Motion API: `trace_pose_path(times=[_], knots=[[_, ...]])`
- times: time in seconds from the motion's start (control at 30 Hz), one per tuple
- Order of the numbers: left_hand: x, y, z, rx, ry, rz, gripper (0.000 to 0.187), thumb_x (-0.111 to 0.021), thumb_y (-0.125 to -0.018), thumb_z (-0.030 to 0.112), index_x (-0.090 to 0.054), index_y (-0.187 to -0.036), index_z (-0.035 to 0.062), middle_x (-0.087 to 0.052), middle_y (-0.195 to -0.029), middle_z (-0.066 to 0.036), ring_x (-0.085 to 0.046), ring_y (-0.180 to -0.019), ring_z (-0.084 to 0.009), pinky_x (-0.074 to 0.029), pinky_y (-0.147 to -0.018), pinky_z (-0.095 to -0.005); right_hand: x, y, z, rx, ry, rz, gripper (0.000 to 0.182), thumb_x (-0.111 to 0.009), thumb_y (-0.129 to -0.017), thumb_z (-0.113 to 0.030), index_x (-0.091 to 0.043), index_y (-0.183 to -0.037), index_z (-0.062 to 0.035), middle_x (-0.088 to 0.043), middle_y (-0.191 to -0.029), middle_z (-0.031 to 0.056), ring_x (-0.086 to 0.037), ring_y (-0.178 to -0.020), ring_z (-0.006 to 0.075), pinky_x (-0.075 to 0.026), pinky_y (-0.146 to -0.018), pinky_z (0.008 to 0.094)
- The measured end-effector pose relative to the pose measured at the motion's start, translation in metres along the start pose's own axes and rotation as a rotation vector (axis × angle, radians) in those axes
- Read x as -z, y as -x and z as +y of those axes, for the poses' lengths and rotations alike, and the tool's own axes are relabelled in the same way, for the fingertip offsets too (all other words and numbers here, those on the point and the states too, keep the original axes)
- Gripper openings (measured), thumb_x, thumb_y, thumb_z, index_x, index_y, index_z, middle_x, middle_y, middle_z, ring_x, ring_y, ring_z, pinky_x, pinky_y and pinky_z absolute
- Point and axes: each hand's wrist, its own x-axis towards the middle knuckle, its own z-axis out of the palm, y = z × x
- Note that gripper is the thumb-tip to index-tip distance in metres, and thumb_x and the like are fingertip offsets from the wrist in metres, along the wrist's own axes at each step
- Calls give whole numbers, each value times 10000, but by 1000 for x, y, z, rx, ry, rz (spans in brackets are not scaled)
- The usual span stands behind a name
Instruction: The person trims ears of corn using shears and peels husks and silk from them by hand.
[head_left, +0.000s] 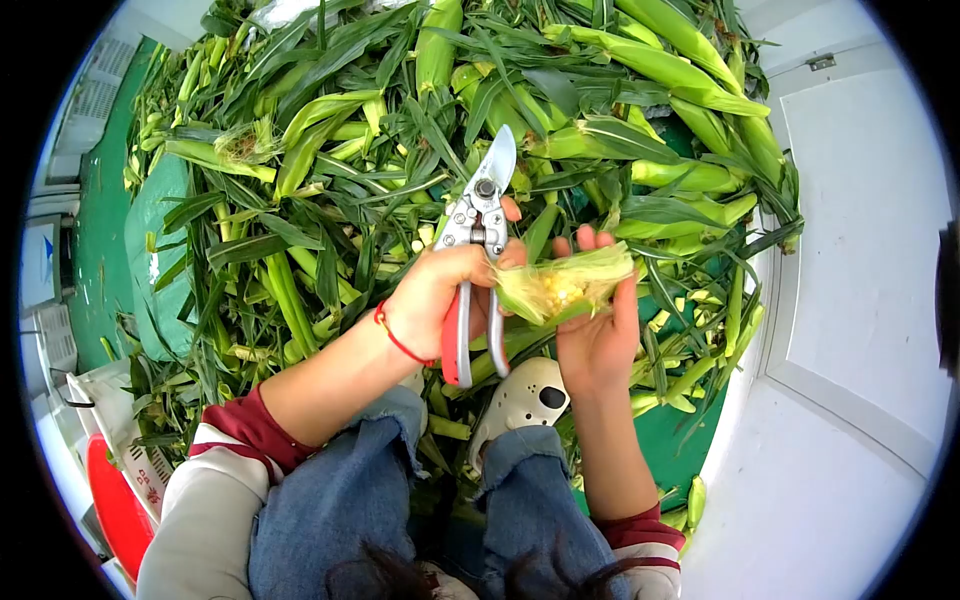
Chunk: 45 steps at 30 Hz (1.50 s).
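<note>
My left hand (440, 285), with a red cord bracelet at the wrist, is wrapped round a pair of pruning shears (475, 225). The shears' blade points up and away, and their grey and red handles hang below the hand. Between my hands lies a short, partly husked ear of corn (562, 288); pale kernels and silk show through its opened husk. My right hand (598, 345) cradles this ear from below and the right side, fingers curled behind it. The thumb and fingertips of my left hand touch the husk at the ear's left end.
A big heap of corn ears and green husks (330, 190) spreads ahead and around my feet. White shoes (520, 400) stand close below the hands. A white wall panel (860, 240) is on the right, a red round object (115, 505) at lower left, and green floor (105, 200) beyond.
</note>
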Motion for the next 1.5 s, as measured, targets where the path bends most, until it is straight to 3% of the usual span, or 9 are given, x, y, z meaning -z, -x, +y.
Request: trace_pose_path(times=[0.3, 0.33, 0.53, 0.77, 0.9, 0.97, 1.07, 1.27, 1.5], knots=[[-10, 21, -27, 99, -1165, -237, 384, -565, -823, 41, -423, -1177, 85, -582, -1096, -111, -594, -1000, -233, -469, -844, -354, 25, 77, -90, 572, 1254, 32, 354, -411, -962, -322, -532, -1027, 5, -597, -741, 119, -573, -663, 189, -469, -605, 303], [-21, 16, -18, 388, -1565, -144, 460, -616, -765, 92, -428, -1185, 96, -545, -1145, -119, -574, -1014, -247, -431, -887, -378, 50, 92, -100, 392, 1604, 123, 331, -425, -953, -320, -534, -1015, -14, -597, -729, 136, -581, -643, 214, -468, -590, 328], [102, -53, -57, -618, -2599, -755, 261, -565, -797, 211, -513, -1044, 143, -505, -1261, -84, -494, -1132, -230, -418, -819, -337, 283, 253, -89, -667, 2421, 281, 297, -439, -921, -361, -535, -969, -84, -618, -783, 201, -590, -704, 408, -465, -631, 489], [89, -67, 31, 469, -2943, -515, 563, -652, -757, 375, -494, -1257, 170, -573, -1163, -27, -463, -1129, -184, -401, -894, -350, 351, 445, -138, -1316, 2252, 416, 329, -500, -871, -393, -570, -1005, -101, -631, -864, 199, -598, -798, 406, -470, -700, 501], [147, -40, 104, 337, -2144, 69, 528, -530, -870, 332, -386, -1369, 236, -386, -1392, -122, -407, -1255, -287, -346, -1031, -383, 351, 386, -146, -1097, 2247, 294, 333, -530, -852, -378, -581, -997, -82, -631, -898, 214, -592, -827, 410, -470, -708, 493], [123, -9, 129, 516, -2979, -122, 568, -545, -860, 290, -350, -1391, 237, -390, -1384, -133, -407, -1253, -304, -361, -1021, -381, 307, 281, -119, -884, 2251, 409, 319, -554, -845, -345, -610, -998, -70, -628, -923, 214, -588, -848, 409, -475, -732, 476], [121, 36, 168, 751, -2884, 179, 612, -572, -819, 249, -337, -1378, 164, -421, -1343, -148, -443, -1203, -318, -401, -971, -388, 251, 162, -96, -130, 2023, -5, 230, -578, -854, -174, -594, -1044, -45, -611, -985, 187, -582, -883, 383, -476, -744, 427], [114, 99, 228, 910, -2765, 507, 580, -653, -712, 238, -459, -1241, 99, -595, -1063, -170, -583, -934, -355, -489, -811, -418, 125, 61, -97, 143, 1981, -239, 227, -596, -837, -132, -588, -1051, -57, -602, -993, 135, -573, -898, 350, -476, -753, 408], [-7, 74, 228, 89, -1536, 491, 416, -607, -741, 75, -465, -1131, 75, -600, -1070, -110, -622, -963, -201, -488, -743, -320, 128, 57, -85, 150, 1936, -232, 235, -614, -825, -139, -600, -1042, -50, -614, -982, 141, -585, -888, 336, -482, -748, 391]])
